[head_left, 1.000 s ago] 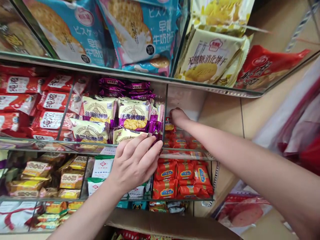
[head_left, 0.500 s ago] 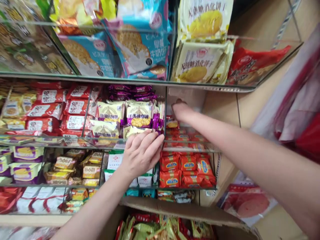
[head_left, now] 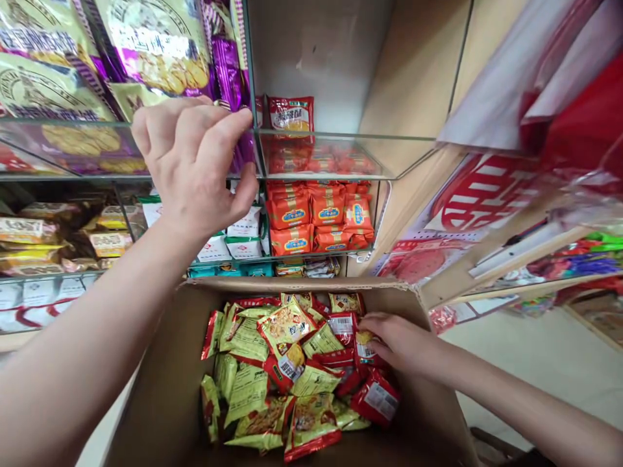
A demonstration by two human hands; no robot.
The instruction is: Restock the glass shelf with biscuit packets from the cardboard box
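My left hand [head_left: 195,162] rests over the top edge of the clear shelf front, its fingers curled on that edge beside purple and cream cookie packets [head_left: 156,48]. Inside an open cardboard box [head_left: 160,383], my right hand [head_left: 394,337] has its thumb and fingers closed on a red snack packet [head_left: 365,347] at the right side. Yellow-green and red packets [head_left: 248,389] fill the box in a loose heap. On the shelf above, one red packet [head_left: 292,117] stands upright in the right compartment, with more red packets lying behind the clear front.
Orange-red packets [head_left: 328,211] are stacked on the shelf below, between the compartment and the box. Brown and yellow packets [head_left: 29,230] sit at the left. A wooden side panel [head_left: 409,84] and hanging red and white bags [head_left: 584,123] border the right.
The view has dropped and come closer to the box. My right hand has moved from the upper right compartment down into the box, onto a red packet. My left hand stays on the shelf front.
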